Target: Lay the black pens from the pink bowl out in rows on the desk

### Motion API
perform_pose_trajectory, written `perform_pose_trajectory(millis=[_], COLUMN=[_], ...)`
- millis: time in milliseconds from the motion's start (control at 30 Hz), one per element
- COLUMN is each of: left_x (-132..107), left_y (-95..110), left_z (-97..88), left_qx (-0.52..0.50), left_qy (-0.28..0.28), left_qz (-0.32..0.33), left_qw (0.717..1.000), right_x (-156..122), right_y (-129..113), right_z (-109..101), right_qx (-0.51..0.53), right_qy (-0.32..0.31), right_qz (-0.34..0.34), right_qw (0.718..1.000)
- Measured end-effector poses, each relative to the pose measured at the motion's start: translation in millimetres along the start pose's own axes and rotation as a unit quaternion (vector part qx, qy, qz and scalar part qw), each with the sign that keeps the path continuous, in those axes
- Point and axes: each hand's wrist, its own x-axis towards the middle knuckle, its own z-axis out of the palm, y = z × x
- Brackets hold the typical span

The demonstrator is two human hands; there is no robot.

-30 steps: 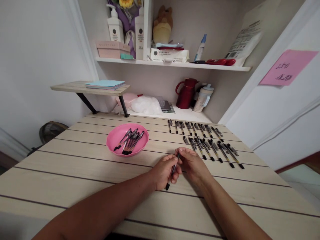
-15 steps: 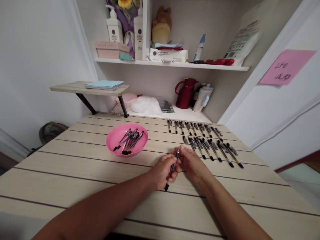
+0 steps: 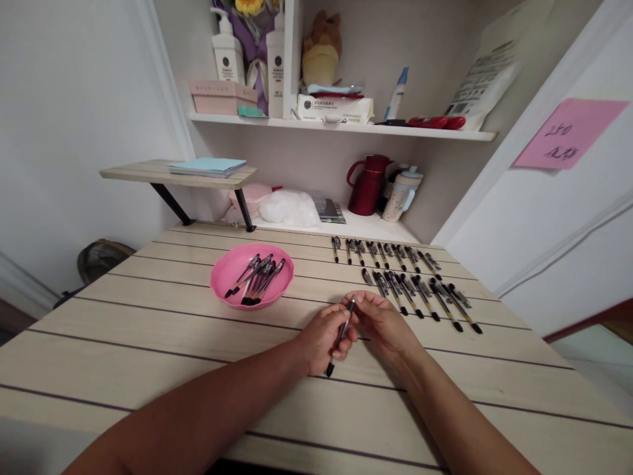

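Left hand [image 3: 322,340]: fingers curled shut round lower barrel of slim black ballpoint pen w/ clear body [image 3: 346,318]; dark cap end sticks out below the fist, just above the table top. Right hand [image 3: 384,323]: thumb and forefinger pinched on pen's upper tip, remaining fingers loosely bent, palm partly turned down. Both hands meet at the pen, knuckles near touching. Pen tilted, top end leaning away from the person and slightly to the right.

Position: pen held just above pale wood-plank table w/ dark seams [image 3: 148,330], approx. centre, between the bowl and the laid-out rows.

Round pink plastic bowl [image 3: 226,269], left of hands, well apart from them: contains loose bundle of similar black pens [image 3: 258,278], lying crossed, tips toward the near rim.

Two rows of black pens laid flat [image 3: 405,277], right of centre, beyond the right hand: approx. parallel, side by side; nearest pen of the front row lies just beyond the right fingers. Exact count cannot be told.

Background: dark red jug [image 3: 366,185] on low ledge behind table; pink paper note [image 3: 568,134] stuck on white door at right, writing not legible.
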Motion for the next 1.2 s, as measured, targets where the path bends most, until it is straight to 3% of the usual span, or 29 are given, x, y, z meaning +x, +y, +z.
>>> perform_pose_trajectory(millis=[367, 667, 833, 967, 1067, 1133, 1200], left_x=[2, 1, -1, -1, -1, -1, -1], left_y=[-1, 1, 1, 1, 0, 0, 1], left_z=[-1.7, -1.6, -1.3, -2.0, -2.2, -2.0, -1.7], left_qx=[0.002, 0.007, 0.007, 0.010, 0.008, 0.008, 0.008], left_qy=[-0.008, -0.033, -0.031, -0.039, -0.035, -0.031, -0.031], left_qz=[0.003, 0.008, 0.005, 0.004, 0.001, 0.001, 0.003], left_qw=[1.000, 0.999, 0.999, 0.999, 0.999, 0.999, 0.999], right_x=[1, 2, 9, 19, 21, 19, 17], right_y=[4, 3, -7, -18, -23, -25, -26], right_z=[-1, -2, -12, -47, -77, -88, -89], right_qx=[0.003, 0.081, 0.078, 0.008, -0.187, -0.376, -0.558], right_qy=[0.005, -0.001, 0.071, 0.180, 0.302, 0.332, 0.314], right_qz=[0.002, -0.017, -0.066, -0.121, -0.131, -0.120, -0.096], right_qw=[1.000, 0.997, 0.992, 0.976, 0.926, 0.857, 0.762])
